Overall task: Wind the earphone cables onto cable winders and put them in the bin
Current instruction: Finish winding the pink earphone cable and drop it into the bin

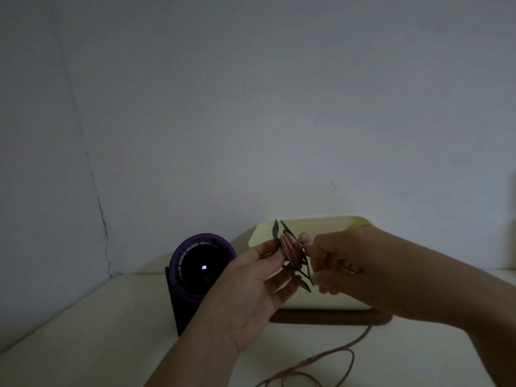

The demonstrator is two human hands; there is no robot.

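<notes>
My left hand pinches a dark grey cable winder with thin pointed wings, held up in front of the pale yellow bin. Several turns of pinkish-brown earphone cable wrap its core. My right hand is closed around the cable just right of the winder. The loose rest of the cable drops below my right hand and loops over the table towards the bottom edge. The earbuds are hidden.
The bin sits on a dark wooden tray against the wall. A small black and purple desk fan with a lit display stands left of it. The cream table extends left and forward. The scene is dim.
</notes>
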